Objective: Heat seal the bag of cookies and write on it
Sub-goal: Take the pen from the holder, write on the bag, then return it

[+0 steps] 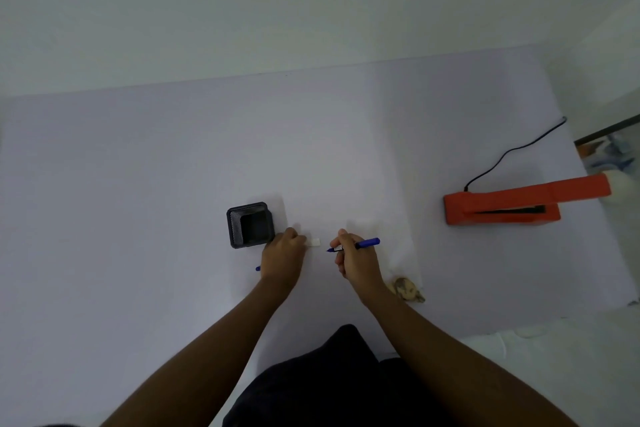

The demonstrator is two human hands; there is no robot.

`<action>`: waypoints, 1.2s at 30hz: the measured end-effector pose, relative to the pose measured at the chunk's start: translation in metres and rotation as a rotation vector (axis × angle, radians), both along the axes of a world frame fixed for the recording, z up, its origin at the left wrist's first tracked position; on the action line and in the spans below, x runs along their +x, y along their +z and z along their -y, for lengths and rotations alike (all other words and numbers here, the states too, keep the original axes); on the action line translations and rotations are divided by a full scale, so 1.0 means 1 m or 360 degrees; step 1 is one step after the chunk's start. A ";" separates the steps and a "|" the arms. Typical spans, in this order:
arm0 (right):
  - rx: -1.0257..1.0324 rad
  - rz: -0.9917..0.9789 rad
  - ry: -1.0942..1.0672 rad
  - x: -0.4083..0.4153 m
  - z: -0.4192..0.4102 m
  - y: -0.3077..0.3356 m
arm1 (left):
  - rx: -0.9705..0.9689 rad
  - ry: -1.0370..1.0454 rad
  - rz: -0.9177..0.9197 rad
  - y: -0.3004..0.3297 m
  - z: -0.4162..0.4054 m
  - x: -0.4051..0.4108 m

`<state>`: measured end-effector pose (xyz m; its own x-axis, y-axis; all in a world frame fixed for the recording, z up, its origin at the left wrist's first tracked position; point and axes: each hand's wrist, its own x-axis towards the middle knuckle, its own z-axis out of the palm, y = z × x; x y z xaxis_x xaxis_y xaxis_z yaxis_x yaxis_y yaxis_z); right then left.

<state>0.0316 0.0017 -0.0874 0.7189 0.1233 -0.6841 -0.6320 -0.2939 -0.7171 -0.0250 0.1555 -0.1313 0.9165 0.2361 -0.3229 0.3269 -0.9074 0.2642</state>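
My right hand [356,262] grips a blue marker [362,244], uncapped, with its tip pointing left just above the table. My left hand [282,260] is curled, its fingertips on a small white label [314,242] on the table, a short way left of the marker tip. A small blue piece [258,268], perhaps the marker's cap, pokes out at the hand's left side. The clear bag of cookies [407,289] lies just right of my right wrist, its plastic barely visible. The orange heat sealer [502,206] stands at the right with its arm raised.
A black mesh pen holder [251,225] stands just behind my left hand. The sealer's black cord [512,152] runs to the table's far right edge. The pale table [138,184] ends on the right close behind the sealer, with clutter beyond it.
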 end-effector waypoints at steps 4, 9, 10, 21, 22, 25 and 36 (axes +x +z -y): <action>-0.0028 0.0043 0.0062 0.002 -0.005 -0.005 | -0.0062 0.0044 -0.0002 0.002 0.000 0.002; -0.0071 0.0194 0.0214 0.001 -0.019 -0.007 | -0.0061 0.0005 0.0012 0.005 0.004 0.000; -0.0079 0.0227 0.0253 0.000 -0.023 -0.008 | -0.0057 -0.0020 -0.0001 0.005 0.005 -0.002; -0.0151 0.0431 0.0592 -0.019 -0.036 -0.037 | -0.0115 -0.0122 -0.0085 0.010 0.015 -0.018; -0.0129 0.0463 0.0602 -0.020 -0.035 -0.039 | -0.0128 -0.0110 -0.0094 0.010 0.015 -0.017; -0.0120 0.0558 0.0634 -0.018 -0.033 -0.044 | -0.0186 -0.0018 -0.0143 0.008 0.013 -0.014; -0.0167 0.0849 0.0433 -0.016 -0.029 -0.059 | -0.0286 0.0157 -0.0221 0.002 0.009 -0.001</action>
<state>0.0153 0.0305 -0.1461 0.9181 0.3021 -0.2566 -0.0859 -0.4805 -0.8728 -0.0261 0.1462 -0.1295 0.8358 0.2495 -0.4891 0.4558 -0.8118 0.3649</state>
